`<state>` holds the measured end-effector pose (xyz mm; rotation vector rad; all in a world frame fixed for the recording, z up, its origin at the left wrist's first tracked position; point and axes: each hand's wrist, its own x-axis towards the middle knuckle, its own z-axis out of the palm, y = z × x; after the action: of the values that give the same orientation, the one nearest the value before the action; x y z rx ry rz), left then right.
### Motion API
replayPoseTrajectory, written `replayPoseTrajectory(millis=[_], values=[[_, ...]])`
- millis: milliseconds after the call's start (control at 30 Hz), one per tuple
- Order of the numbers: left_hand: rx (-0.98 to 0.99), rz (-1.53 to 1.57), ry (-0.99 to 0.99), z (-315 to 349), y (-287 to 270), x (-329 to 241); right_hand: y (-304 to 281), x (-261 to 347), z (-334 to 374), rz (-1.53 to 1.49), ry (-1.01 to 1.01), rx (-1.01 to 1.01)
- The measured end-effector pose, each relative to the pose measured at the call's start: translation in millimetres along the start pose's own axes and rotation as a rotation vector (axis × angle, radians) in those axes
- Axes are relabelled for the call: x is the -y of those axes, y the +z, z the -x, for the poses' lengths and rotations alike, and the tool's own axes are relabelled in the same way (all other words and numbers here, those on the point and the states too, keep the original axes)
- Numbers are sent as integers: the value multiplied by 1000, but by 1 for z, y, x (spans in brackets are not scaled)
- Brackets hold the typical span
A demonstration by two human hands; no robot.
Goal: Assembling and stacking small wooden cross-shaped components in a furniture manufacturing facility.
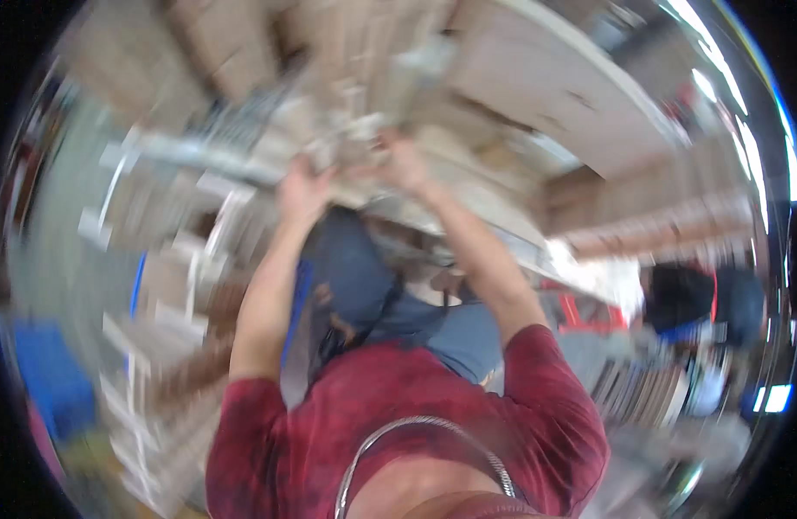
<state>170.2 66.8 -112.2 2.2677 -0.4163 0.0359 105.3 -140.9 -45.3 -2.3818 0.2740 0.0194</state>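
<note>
Both arms reach forward over a pale bench point(468, 186), and the whole view is smeared by motion. My left hand point(303, 189) is at the bench's near edge, its fingers curled at some small whitish pieces point(325, 149). Close by on the right, my right hand point(404, 163) bends its fingers inward toward the same pieces. Both hands look closed on something, but the blur hides its kind and whether it is one thing or several.
Brown cartons point(230, 48) stand beyond the bench at the left. A large pale board or box point(546, 86) rises at the far right. Stacked brown and white pieces point(169, 346) fill the left side, near a blue bin point(57, 376). Flat panels point(641, 391) stand in a row at the lower right.
</note>
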Motion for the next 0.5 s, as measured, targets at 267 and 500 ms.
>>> replayPoseTrajectory(millis=[267, 500], values=[[-80, 381, 159, 13, -12, 65, -174, 38, 214, 410, -648, -505], [-88, -899, -188, 56, -163, 63, -497, -19, 353, 1006, 315, -848]])
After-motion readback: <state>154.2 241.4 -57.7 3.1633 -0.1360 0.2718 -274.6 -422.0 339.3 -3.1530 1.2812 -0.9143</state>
